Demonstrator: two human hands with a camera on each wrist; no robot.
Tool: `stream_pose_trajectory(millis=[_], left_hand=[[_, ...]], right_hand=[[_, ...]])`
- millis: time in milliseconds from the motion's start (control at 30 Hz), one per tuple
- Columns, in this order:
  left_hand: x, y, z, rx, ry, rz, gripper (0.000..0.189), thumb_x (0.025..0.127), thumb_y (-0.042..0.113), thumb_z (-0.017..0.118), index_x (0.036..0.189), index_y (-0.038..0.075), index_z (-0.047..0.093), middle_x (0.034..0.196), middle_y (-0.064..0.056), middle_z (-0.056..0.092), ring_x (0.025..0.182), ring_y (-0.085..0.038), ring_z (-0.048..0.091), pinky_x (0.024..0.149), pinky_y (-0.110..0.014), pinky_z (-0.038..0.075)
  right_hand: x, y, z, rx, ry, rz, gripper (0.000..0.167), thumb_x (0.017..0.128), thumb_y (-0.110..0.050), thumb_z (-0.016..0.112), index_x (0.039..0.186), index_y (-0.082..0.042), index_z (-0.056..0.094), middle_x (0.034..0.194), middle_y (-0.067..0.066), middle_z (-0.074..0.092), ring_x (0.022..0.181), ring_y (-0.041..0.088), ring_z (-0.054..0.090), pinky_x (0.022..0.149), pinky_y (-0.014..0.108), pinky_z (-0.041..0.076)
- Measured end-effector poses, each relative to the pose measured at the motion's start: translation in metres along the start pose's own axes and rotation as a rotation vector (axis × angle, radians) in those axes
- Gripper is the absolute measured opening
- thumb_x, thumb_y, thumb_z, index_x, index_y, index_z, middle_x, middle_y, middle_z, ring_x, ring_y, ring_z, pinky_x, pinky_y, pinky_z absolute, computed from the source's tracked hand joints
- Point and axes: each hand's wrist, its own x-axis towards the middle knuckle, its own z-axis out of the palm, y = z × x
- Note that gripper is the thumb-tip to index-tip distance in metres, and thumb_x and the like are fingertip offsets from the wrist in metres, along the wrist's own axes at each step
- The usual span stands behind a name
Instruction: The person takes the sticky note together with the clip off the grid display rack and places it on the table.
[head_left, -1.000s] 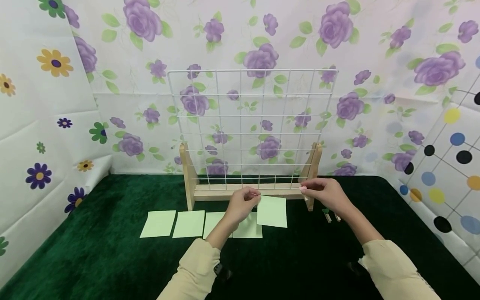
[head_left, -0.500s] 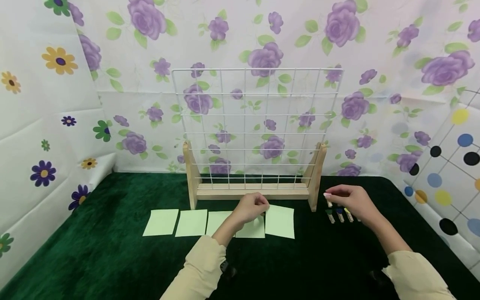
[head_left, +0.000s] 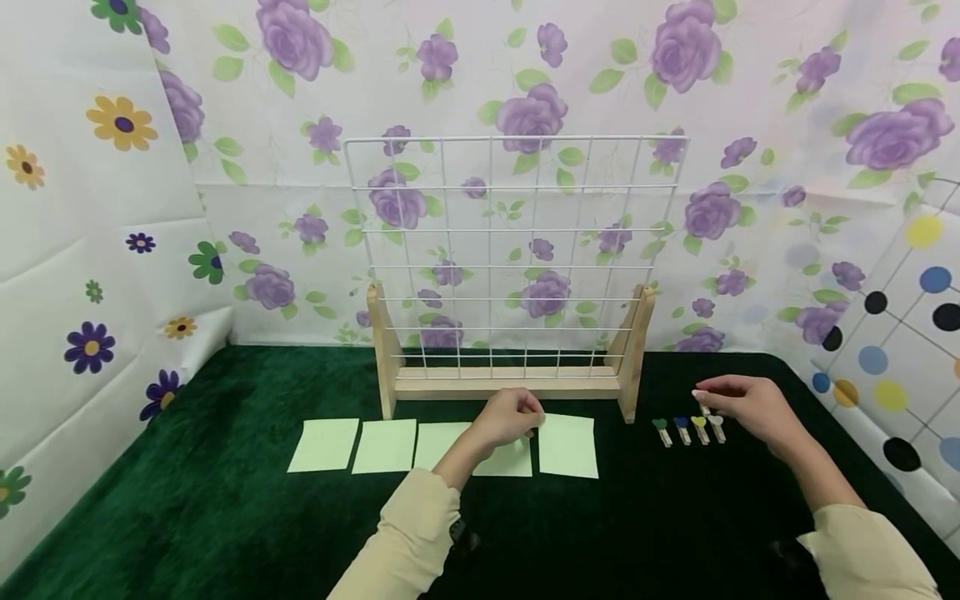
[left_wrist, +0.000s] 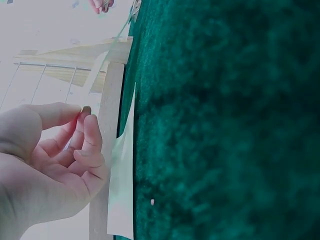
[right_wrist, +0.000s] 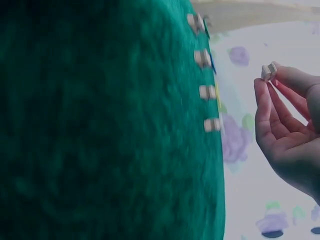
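Observation:
In the head view my left hand point(head_left: 501, 423) pinches the upper left corner of a pale green paper note point(head_left: 568, 446), just right of the other notes. The left wrist view shows thumb and fingertips together at that note's edge point(left_wrist: 95, 75). Off to the right, my right hand point(head_left: 757, 410) pinches a small wooden clothespin point(right_wrist: 268, 72) between thumb and fingertip. It hovers above a row of several clothespins point(head_left: 700, 430) with green, blue, yellow and white hearts. My left forearm and hand partly cover the two notes beneath them.
Behind the notes stands a white wire grid rack point(head_left: 510, 229) on wooden feet point(head_left: 633, 358). Several flat notes point(head_left: 384, 446) lie in a row on the dark green cloth point(head_left: 225, 508). Flowered sheeting point(head_left: 480, 50) hangs at the back and sides.
My left hand has moved down and right, lowering the note from over the row to the row's right end. My right hand has carried its clothespin rightward from the rack to the other clothespins.

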Motion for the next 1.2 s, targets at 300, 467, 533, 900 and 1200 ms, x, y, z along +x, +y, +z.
stream_pose_trajectory(millis=[300, 467, 533, 900, 1200], left_hand=[[0.003, 0.000, 0.000, 0.044, -0.015, 0.009, 0.004, 0.092, 0.005, 0.063, 0.090, 0.003, 0.062, 0.078, -0.004, 0.059, 0.067, -0.020, 0.060, 0.058, -0.028, 0.045], [0.005, -0.001, 0.002, 0.080, -0.014, 0.026, 0.003, 0.092, 0.003, 0.063, 0.089, 0.002, 0.062, 0.077, -0.005, 0.058, 0.065, -0.018, 0.059, 0.057, -0.027, 0.046], [0.006, -0.001, 0.002, 0.098, -0.015, 0.029, 0.004, 0.092, 0.003, 0.062, 0.088, 0.003, 0.062, 0.077, -0.004, 0.058, 0.065, -0.018, 0.059, 0.057, -0.026, 0.046], [0.007, 0.003, 0.005, 0.136, -0.012, 0.023, 0.006, 0.090, 0.002, 0.064, 0.085, 0.003, 0.062, 0.074, -0.003, 0.057, 0.062, -0.017, 0.057, 0.054, -0.025, 0.043], [0.007, 0.003, 0.005, 0.180, 0.003, 0.029, 0.004, 0.090, 0.002, 0.064, 0.086, 0.002, 0.063, 0.076, -0.004, 0.056, 0.064, -0.015, 0.053, 0.055, -0.025, 0.043]], right_hand=[[-0.001, 0.023, -0.014, 0.036, -0.014, 0.030, 0.056, 0.093, -0.041, 0.063, 0.122, 0.007, 0.061, 0.119, 0.022, 0.060, 0.086, 0.003, 0.061, 0.077, 0.032, 0.055], [-0.002, 0.033, -0.016, 0.039, -0.019, 0.046, 0.057, 0.093, -0.040, 0.063, 0.123, 0.009, 0.059, 0.120, 0.023, 0.059, 0.087, 0.001, 0.059, 0.076, 0.030, 0.055], [-0.002, 0.037, -0.017, 0.041, -0.025, 0.059, 0.057, 0.093, -0.040, 0.064, 0.123, 0.009, 0.059, 0.121, 0.024, 0.059, 0.087, 0.002, 0.059, 0.076, 0.029, 0.055], [-0.003, 0.057, -0.021, 0.066, -0.097, 0.113, 0.054, 0.093, -0.033, 0.065, 0.122, 0.012, 0.058, 0.118, 0.022, 0.061, 0.091, 0.012, 0.062, 0.075, 0.031, 0.055], [0.001, 0.057, -0.021, 0.064, -0.128, 0.148, 0.050, 0.093, -0.031, 0.066, 0.121, 0.010, 0.059, 0.115, 0.018, 0.062, 0.091, 0.012, 0.060, 0.074, 0.029, 0.054]])
